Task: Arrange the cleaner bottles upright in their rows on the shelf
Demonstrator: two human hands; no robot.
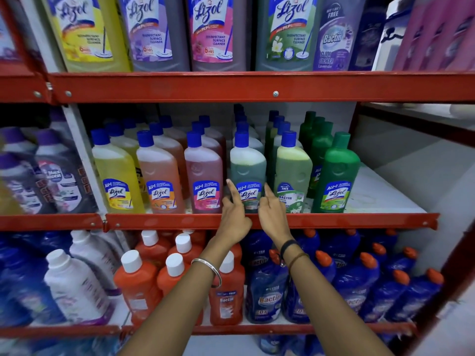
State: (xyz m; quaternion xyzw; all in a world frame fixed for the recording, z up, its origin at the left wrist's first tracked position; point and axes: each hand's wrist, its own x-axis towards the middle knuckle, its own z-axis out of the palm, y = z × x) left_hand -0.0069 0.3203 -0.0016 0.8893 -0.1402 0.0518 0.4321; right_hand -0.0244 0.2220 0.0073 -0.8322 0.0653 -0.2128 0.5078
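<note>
On the middle shelf (385, 219), cleaner bottles stand upright in rows running front to back. From left, the front bottles are yellow (117, 173), orange (160, 176), pink (204, 176), dark green with a blue cap (247, 165), pale green Bactin (293, 173) and solid green (339, 176). My left hand (235, 217) and my right hand (272, 214) are raised on either side of the dark green bottle's base. Each index finger points up beside its label. I cannot tell whether the fingertips touch it. Neither hand grips anything.
Large Lizol bottles (210, 32) fill the top shelf. Below, orange Bactin bottles (138, 283) and blue bottles with orange caps (359, 278) crowd the lower shelf. Bare white shelf (380, 191) lies right of the solid green row. Purple-capped bottles (51, 170) stand in the left bay.
</note>
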